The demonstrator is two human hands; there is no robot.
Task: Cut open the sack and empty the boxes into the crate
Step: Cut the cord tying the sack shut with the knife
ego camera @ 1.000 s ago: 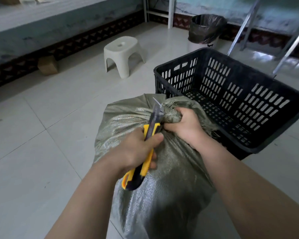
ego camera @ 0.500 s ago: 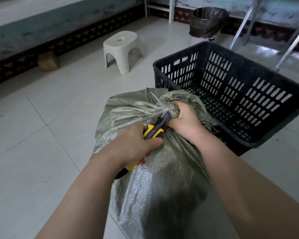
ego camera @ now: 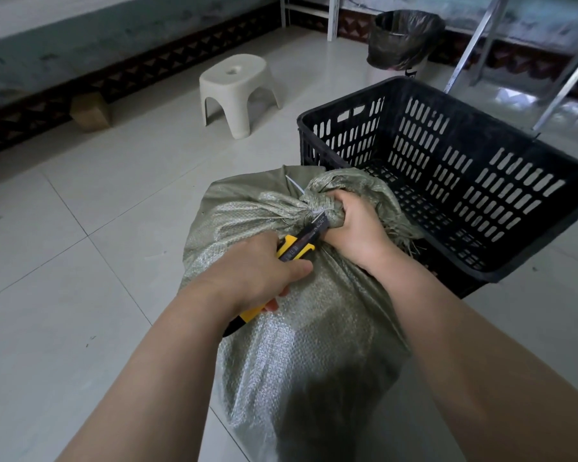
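A grey-green woven sack (ego camera: 301,335) stands on the tiled floor in front of me, its neck bunched and tied with a white zip tie (ego camera: 296,187). My right hand (ego camera: 354,228) grips the gathered neck. My left hand (ego camera: 257,271) holds a yellow and black utility knife (ego camera: 297,241), its blade tip touching the tie at the neck, right beside my right hand. A black slotted plastic crate (ego camera: 447,168) sits directly behind and to the right of the sack, with nothing visible inside. No boxes are visible; the sack hides its contents.
A white plastic stool (ego camera: 236,90) stands on the floor beyond the sack to the left. A bin lined with a black bag (ego camera: 402,41) is behind the crate. Slanted metal legs (ego camera: 561,81) rise at far right. A small cardboard box (ego camera: 90,111) lies by the left wall.
My left hand lowered the knife from pointing upward beside the neck and pushed its blade in against the tie. My right hand has kept its grip on the neck.
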